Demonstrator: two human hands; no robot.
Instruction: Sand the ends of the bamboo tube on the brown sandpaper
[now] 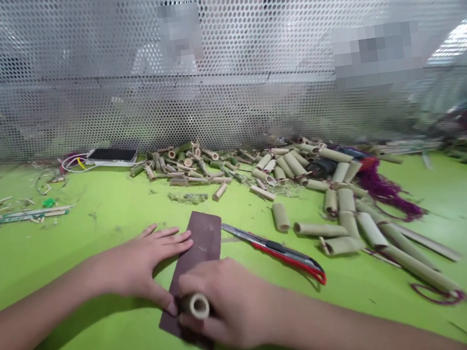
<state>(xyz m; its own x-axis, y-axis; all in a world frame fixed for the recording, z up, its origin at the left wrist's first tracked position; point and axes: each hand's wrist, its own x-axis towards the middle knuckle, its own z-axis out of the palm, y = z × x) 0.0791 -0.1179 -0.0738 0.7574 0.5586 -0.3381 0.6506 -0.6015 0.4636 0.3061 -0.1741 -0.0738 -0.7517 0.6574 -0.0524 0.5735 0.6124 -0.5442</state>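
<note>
Left hand spread on the strip, right hand gripping one tube over it; more cut tubes lie beyond it.

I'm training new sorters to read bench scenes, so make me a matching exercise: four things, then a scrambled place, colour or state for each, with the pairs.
Column one
1. Left hand
2. Right hand
3. Utility knife
4. Phone

Column two
A. Red-edged, lying to the right of the brown strip
B. Dark-faced, in front of the perforated metal screen
C. Closed around a hollow tube
D. Fingers spread, fingertips at the brown strip

Right pairs: 1-D, 2-C, 3-A, 4-B
</note>
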